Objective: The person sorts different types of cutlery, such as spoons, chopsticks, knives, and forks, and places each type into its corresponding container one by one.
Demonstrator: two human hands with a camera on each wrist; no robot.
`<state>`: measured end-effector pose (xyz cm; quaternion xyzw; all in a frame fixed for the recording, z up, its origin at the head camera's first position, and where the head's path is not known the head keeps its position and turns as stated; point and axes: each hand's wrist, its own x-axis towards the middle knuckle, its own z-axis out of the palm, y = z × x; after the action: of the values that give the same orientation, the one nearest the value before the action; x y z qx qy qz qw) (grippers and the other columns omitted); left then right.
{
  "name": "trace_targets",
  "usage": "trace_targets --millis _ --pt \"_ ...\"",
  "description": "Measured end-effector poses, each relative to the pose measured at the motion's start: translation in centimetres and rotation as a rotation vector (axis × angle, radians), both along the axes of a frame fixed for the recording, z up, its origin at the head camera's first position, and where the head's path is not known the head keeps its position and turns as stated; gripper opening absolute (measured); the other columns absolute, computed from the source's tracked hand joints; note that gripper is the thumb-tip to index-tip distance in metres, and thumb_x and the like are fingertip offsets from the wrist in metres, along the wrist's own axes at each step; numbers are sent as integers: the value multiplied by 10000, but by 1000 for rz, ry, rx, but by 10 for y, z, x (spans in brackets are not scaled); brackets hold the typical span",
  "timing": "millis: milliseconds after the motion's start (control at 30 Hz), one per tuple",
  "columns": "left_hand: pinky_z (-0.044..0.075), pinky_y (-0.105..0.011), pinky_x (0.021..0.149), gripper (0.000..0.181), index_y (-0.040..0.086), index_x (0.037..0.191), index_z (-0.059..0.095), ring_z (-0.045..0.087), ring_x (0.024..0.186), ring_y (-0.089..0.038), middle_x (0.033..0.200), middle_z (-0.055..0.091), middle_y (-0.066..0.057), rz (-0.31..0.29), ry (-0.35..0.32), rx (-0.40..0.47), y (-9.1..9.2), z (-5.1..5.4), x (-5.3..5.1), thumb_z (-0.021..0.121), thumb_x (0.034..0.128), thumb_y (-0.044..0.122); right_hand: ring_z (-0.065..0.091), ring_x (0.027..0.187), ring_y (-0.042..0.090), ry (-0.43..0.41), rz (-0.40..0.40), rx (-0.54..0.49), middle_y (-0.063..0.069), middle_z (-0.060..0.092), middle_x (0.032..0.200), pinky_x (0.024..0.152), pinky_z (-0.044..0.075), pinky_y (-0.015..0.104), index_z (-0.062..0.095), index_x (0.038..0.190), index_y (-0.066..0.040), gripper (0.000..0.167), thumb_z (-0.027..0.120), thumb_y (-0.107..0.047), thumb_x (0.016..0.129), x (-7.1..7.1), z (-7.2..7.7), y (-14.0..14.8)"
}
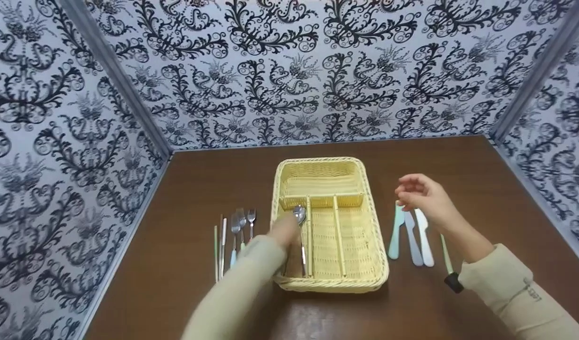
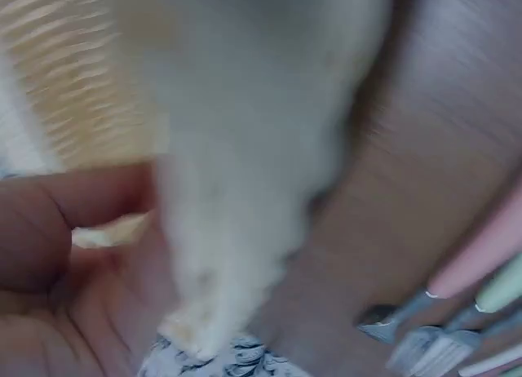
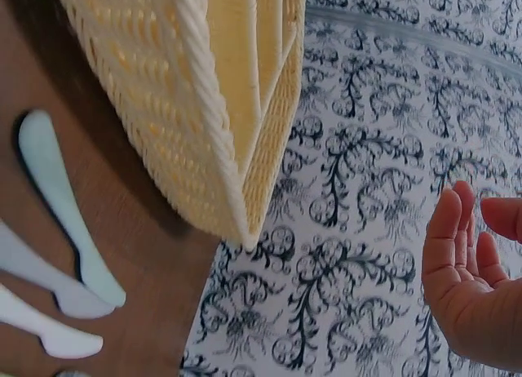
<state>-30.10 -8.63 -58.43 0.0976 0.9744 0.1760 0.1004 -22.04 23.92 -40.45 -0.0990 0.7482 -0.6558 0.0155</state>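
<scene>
A pale yellow woven basket (image 1: 376, 226) with several compartments stands mid-table. My left hand (image 1: 285, 227), blurred, is over its left front compartment, beside a shiny spoon (image 1: 299, 213) that lies there bowl away from me. The basket's blurred rim (image 2: 245, 173) covers the fingertips in the left wrist view, so whether they hold anything is hidden. My right hand (image 1: 428, 198) hovers right of the basket, fingers loosely bent, holding nothing. Below it lie a mint knife (image 1: 395, 241), a grey-blue knife (image 1: 414, 245) and a white knife (image 1: 426, 241).
Left of the basket lie several forks (image 1: 235, 225) and some thin sticks (image 1: 223, 245). A utensil with a slim green handle and dark end (image 1: 453, 282) lies near the right sleeve. Patterned walls (image 1: 298, 71) enclose the brown table (image 1: 213, 174) at the back and sides.
</scene>
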Motion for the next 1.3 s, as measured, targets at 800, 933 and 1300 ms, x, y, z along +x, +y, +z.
trace_targets --millis 800,933,1300 --pt "497 -393 774 263 -35 1128 569 577 941 -284 1120 587 -190 91 310 323 -76 106 98 542 871 13 582 545 133 -648 -82 612 37 560 604 567 534 305 526 821 65 113 565 -41 814 -34 -110 115" --pt "491 -390 799 279 -14 1161 559 568 962 -260 1163 571 -178 129 258 308 -77 107 99 528 888 34 598 560 141 -659 -61 611 46 579 617 593 542 314 527 891 122 172 560 -31 819 -35 -109 115" --pt "497 -394 783 248 19 1129 586 583 953 -269 1114 601 -156 106 217 346 -74 111 99 530 890 52 584 543 90 -694 -64 432 -20 571 578 579 520 260 564 778 20 91 572 -57 826 -30 -110 121"
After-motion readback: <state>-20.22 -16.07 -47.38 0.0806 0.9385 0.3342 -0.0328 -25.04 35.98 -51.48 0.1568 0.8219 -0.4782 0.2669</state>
